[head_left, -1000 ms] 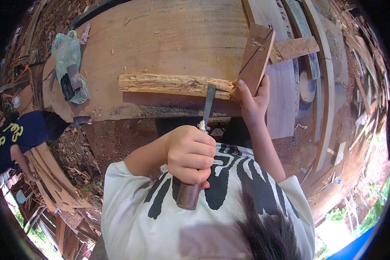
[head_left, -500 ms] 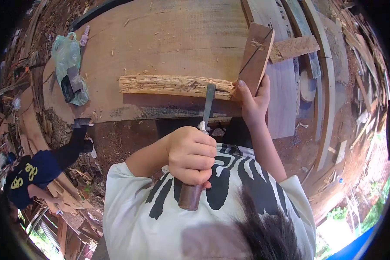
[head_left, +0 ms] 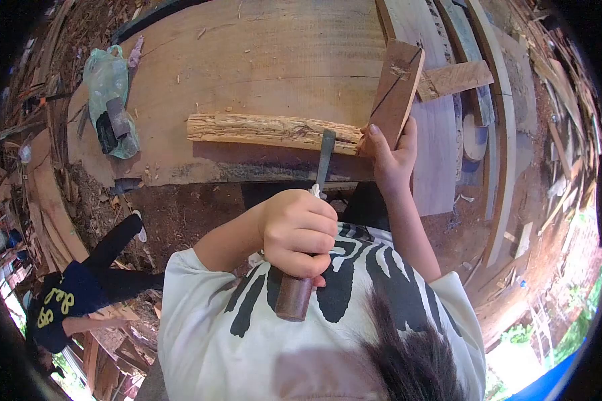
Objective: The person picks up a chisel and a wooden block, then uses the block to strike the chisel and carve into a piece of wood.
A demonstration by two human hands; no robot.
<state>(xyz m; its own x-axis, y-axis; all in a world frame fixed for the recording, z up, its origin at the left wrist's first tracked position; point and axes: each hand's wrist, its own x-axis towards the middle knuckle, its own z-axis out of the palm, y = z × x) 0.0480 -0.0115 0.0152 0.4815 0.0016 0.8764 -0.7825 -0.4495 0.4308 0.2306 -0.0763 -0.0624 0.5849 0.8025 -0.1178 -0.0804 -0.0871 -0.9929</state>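
Note:
My left hand (head_left: 299,232) is closed in a fist round the brown handle (head_left: 292,299) of a chisel (head_left: 325,160). The chisel's flat blade points away from my body, and its tip overlaps the rough, splintered face of a long wooden strip (head_left: 261,130) close to its right end. At that end my right hand (head_left: 395,157) grips a short, smooth board (head_left: 396,83) marked with a dark line, thumb on the near face and fingers round the right edge. The strip lies along the near side of a wide wooden slab (head_left: 247,67).
On the slab's left lies a green plastic bag (head_left: 107,80) with a dark block (head_left: 118,119) on it. A short offcut (head_left: 456,80) and long planks (head_left: 503,134) are at the right. Another person (head_left: 70,297) is at the lower left; scrap wood surrounds the area.
The other person's body and legs have shifted at lower left. My hands, the chisel and the wood keep nearly the same positions; the whole view has moved slightly.

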